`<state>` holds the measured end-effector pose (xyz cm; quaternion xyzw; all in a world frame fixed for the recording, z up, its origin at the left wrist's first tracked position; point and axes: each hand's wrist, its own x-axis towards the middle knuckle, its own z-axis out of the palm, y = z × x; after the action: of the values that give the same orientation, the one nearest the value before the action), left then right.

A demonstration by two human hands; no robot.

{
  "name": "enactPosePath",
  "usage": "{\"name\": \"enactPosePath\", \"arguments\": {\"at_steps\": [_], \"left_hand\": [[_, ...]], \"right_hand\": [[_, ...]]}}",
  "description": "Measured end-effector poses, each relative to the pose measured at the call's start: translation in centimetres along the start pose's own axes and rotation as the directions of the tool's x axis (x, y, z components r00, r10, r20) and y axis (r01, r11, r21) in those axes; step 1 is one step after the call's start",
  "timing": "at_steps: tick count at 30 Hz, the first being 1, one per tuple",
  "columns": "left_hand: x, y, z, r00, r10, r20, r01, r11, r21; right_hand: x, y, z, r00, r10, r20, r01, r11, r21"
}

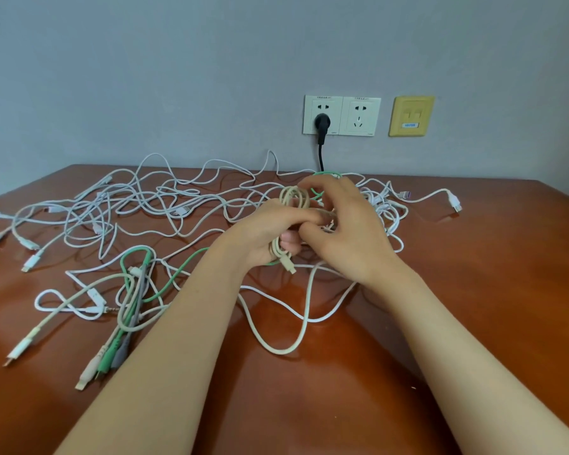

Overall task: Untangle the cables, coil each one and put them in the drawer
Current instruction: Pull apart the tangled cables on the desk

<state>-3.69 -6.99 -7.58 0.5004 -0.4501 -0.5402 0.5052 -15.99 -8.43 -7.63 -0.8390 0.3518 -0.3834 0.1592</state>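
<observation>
We see the left hand [270, 234] gripping a small beige coil [293, 197] just above the worktop [473, 290], with the right hand [349, 231] curled round its loops from the right. Tangled white cables [145, 198] and a green cable [103, 362] lie spread on the worktop around them.

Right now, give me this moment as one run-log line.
stage: coiling | left hand: grips beige coil | right hand: fingers pinch the coil | loose cables: tangled on table | drawer: not in view
</observation>
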Motion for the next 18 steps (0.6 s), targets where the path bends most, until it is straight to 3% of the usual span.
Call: {"name": "enactPosePath", "arguments": {"at_steps": [6, 13, 18], "left_hand": [[-0.6, 0.2, -0.4, 0.987, -0.086, 0.133, 0.091, 0.995, -0.03], [-0.1, -0.3, 0.2, 0.992, -0.119, 0.05, 0.118, 0.993, 0.011], [-0.5, -0.8, 1.5, 0.97, -0.1, 0.221, 0.113, 0.993, -0.046]], "right_hand": [[0.3, 1.4, -0.8, 0.998, 0.058, 0.024, -0.063, 0.962, 0.265], [0.7, 1.4, -0.8, 0.995, 0.069, -0.068, -0.033, 0.905, 0.424], [1.0, 1.7, -0.3, 0.977, 0.123, -0.174, -0.025, 0.877, 0.48]]}}
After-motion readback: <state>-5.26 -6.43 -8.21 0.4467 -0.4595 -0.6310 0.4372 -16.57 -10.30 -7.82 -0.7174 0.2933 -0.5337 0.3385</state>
